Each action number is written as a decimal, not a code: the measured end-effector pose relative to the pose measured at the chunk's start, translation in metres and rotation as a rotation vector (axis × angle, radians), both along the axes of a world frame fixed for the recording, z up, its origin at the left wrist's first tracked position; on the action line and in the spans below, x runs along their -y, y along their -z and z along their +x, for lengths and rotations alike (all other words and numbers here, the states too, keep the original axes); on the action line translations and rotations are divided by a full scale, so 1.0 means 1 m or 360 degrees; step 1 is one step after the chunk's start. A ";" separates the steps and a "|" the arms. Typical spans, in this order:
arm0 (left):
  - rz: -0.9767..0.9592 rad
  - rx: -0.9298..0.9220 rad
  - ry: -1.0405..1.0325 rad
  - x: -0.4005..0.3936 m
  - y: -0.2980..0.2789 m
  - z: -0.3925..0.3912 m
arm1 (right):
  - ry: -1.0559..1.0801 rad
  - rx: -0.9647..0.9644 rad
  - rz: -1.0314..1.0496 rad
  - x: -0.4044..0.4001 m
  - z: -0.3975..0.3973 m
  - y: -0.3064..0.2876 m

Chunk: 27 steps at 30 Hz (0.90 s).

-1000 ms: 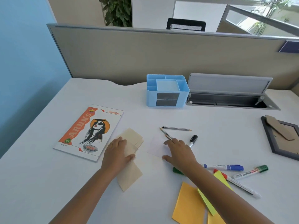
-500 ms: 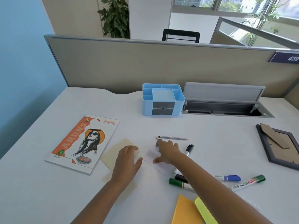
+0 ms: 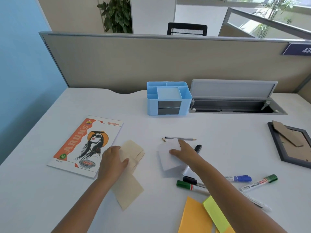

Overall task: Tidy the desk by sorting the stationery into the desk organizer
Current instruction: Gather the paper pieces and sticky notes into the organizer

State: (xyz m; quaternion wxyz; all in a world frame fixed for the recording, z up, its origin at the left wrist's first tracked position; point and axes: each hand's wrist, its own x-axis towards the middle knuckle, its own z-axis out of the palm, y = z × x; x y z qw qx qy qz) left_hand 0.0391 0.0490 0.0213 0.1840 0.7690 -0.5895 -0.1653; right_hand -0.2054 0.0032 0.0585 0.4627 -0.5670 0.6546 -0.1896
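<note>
White paper slip (image 3: 168, 155) looked light, floppy; right hand (image 3: 183, 151) fingers pinched its far edge; left hand (image 3: 112, 163) lay flat on beige sheets (image 3: 133, 153); better gripped at edge.

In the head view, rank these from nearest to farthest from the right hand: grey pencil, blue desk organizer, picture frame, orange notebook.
From the right hand:
1. Grey pencil, just beyond the fingertips.
2. Blue desk organizer, farther back, by the partition.
3. Orange notebook, to the left, and picture frame, at the right edge: too close to call.
</note>
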 end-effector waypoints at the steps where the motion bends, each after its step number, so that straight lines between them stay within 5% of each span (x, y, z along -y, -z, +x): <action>1: 0.0071 0.0049 0.0011 0.002 0.001 0.002 | 0.0049 0.0073 0.0038 0.001 -0.002 0.001; 17: 0.0378 0.0503 0.0052 0.019 -0.008 -0.006 | 0.0160 -0.0102 -0.0193 -0.003 -0.011 0.015; 27: -0.0037 -0.0275 -0.0181 0.028 -0.013 0.001 | 0.0279 -0.0175 -0.0513 -0.018 -0.009 0.007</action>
